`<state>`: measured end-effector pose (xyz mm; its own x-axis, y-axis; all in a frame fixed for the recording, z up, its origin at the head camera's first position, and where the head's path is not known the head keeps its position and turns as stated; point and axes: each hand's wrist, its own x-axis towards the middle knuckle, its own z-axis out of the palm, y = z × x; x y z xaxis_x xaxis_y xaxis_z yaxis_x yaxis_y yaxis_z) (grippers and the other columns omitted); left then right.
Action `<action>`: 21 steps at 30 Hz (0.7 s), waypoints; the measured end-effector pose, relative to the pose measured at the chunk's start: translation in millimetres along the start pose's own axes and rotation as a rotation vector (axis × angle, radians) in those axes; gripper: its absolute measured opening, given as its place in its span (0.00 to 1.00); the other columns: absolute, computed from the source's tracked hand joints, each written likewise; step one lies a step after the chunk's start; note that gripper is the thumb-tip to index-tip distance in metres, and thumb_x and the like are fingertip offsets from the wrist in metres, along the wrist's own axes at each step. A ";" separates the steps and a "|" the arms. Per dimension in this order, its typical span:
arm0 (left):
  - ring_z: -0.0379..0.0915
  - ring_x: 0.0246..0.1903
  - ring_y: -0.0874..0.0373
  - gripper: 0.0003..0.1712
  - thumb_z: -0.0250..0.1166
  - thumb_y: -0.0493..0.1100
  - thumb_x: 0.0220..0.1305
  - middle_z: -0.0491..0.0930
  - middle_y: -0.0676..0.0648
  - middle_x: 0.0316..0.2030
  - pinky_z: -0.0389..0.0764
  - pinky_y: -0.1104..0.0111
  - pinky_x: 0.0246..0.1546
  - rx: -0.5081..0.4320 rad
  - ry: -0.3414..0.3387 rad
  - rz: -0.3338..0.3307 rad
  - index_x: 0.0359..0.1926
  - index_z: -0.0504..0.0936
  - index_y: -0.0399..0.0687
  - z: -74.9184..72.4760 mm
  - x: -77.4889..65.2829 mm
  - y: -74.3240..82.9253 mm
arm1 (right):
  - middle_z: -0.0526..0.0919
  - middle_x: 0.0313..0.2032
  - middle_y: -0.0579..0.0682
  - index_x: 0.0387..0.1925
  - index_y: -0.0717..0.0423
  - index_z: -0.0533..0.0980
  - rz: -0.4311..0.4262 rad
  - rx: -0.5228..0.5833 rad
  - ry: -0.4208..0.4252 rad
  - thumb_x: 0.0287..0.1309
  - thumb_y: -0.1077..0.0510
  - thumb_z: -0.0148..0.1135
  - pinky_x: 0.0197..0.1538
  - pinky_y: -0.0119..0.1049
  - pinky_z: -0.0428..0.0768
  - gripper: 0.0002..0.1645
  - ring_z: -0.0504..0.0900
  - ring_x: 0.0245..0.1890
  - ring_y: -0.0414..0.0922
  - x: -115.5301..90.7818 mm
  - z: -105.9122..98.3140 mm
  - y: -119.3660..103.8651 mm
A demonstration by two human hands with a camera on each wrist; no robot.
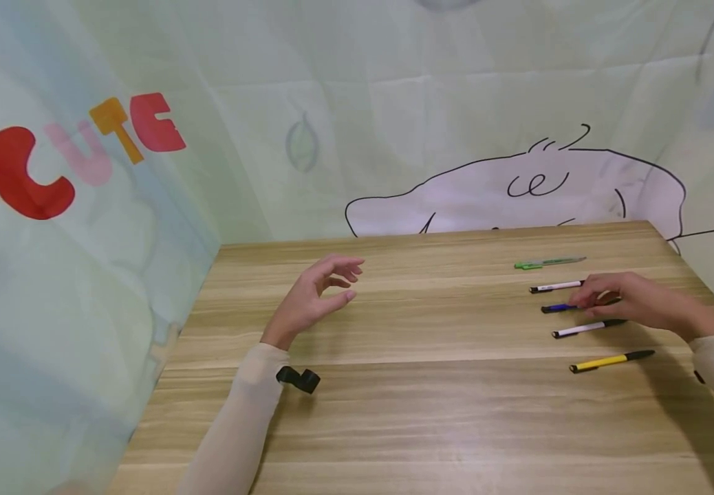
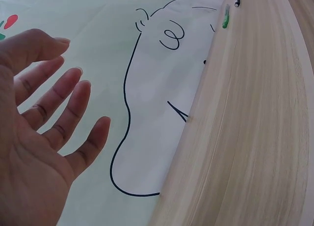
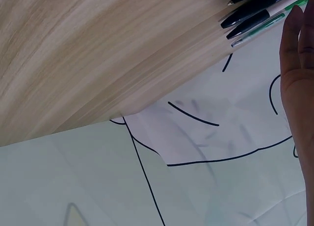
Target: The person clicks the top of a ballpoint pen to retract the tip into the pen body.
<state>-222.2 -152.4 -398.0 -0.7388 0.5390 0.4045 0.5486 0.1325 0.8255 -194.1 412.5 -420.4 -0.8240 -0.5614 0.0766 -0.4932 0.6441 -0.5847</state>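
Note:
At the right side of the table, my right hand (image 1: 638,302) reaches over a row of pens. Its thumb and fingers close about the middle of a blue pen (image 1: 556,309), whose dark front end (image 3: 248,10) shows in the right wrist view. On its far side lies a white pen with black ends (image 1: 552,287), partly behind the fingers. A second white and black pen (image 1: 582,330) lies on the near side. My left hand (image 1: 316,295) hovers above the left part of the table, fingers loosely bent and apart, holding nothing.
A clear pen with green parts (image 1: 549,262) lies farthest back in the row. Nearest the front is a yellow and black pen (image 1: 607,362). The wood-grain table (image 1: 406,412) meets a printed cloth backdrop (image 1: 357,137) behind and at the left.

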 end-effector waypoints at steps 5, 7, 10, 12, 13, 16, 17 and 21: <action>0.73 0.53 0.38 0.29 0.65 0.27 0.64 0.77 0.42 0.54 0.78 0.45 0.57 0.006 0.002 -0.009 0.66 0.74 0.39 0.7 0.9 1.6 | 0.87 0.44 0.45 0.44 0.51 0.86 -0.054 0.025 0.004 0.55 0.68 0.72 0.45 0.18 0.76 0.15 0.81 0.45 0.29 -2.2 2.1 -0.6; 0.73 0.53 0.37 0.29 0.65 0.25 0.63 0.77 0.39 0.54 0.77 0.42 0.56 0.010 0.001 -0.008 0.66 0.74 0.37 1.0 1.3 2.3 | 0.87 0.44 0.46 0.44 0.51 0.86 -0.067 0.029 0.002 0.55 0.68 0.72 0.45 0.19 0.77 0.15 0.82 0.45 0.29 -3.3 3.0 -0.7; 0.73 0.53 0.38 0.29 0.64 0.25 0.63 0.77 0.37 0.54 0.77 0.41 0.56 0.010 0.000 -0.005 0.65 0.74 0.35 1.0 1.7 1.7 | 0.88 0.43 0.47 0.45 0.51 0.86 -0.078 0.022 0.006 0.55 0.67 0.73 0.45 0.19 0.77 0.16 0.82 0.44 0.30 -4.7 5.0 -0.7; 0.74 0.53 0.40 0.29 0.65 0.26 0.63 0.77 0.37 0.55 0.78 0.43 0.56 0.012 0.000 -0.006 0.66 0.74 0.36 0.8 1.7 1.1 | 0.88 0.43 0.45 0.44 0.49 0.86 -0.071 0.001 0.013 0.55 0.66 0.73 0.46 0.18 0.76 0.16 0.82 0.44 0.29 -5.5 6.5 -0.5; 0.74 0.53 0.42 0.29 0.65 0.26 0.64 0.77 0.38 0.55 0.78 0.44 0.57 0.012 -0.001 -0.006 0.66 0.74 0.37 0.6 1.5 0.5 | 0.88 0.43 0.44 0.44 0.48 0.87 -0.063 -0.006 0.015 0.55 0.66 0.74 0.46 0.17 0.76 0.16 0.81 0.45 0.29 -5.9 7.3 -0.3; 0.75 0.53 0.45 0.29 0.66 0.29 0.65 0.77 0.41 0.55 0.79 0.48 0.57 0.011 -0.004 -0.001 0.66 0.75 0.41 0.0 0.8 0.3 | 0.88 0.44 0.42 0.43 0.45 0.87 -0.034 -0.026 0.022 0.54 0.64 0.75 0.47 0.16 0.75 0.16 0.81 0.45 0.27 -7.1 10.0 0.8; 0.75 0.53 0.46 0.29 0.66 0.30 0.65 0.78 0.41 0.55 0.79 0.49 0.57 0.007 -0.004 0.002 0.66 0.75 0.42 0.0 0.5 0.3 | 0.88 0.44 0.41 0.43 0.44 0.87 -0.028 -0.034 0.023 0.54 0.64 0.75 0.48 0.16 0.74 0.16 0.80 0.46 0.27 -7.4 10.9 1.2; 0.74 0.53 0.46 0.29 0.66 0.31 0.65 0.78 0.43 0.54 0.79 0.49 0.57 -0.004 -0.006 0.008 0.66 0.75 0.44 0.1 0.6 0.8 | 0.88 0.43 0.39 0.41 0.41 0.87 -0.042 -0.069 0.029 0.52 0.62 0.77 0.48 0.16 0.74 0.16 0.80 0.45 0.26 -8.0 14.4 2.7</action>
<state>-222.2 -151.9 -397.1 -0.7321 0.5451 0.4086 0.5529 0.1251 0.8238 -184.8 411.2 -434.2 -0.8096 -0.5737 0.1240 -0.5447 0.6555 -0.5231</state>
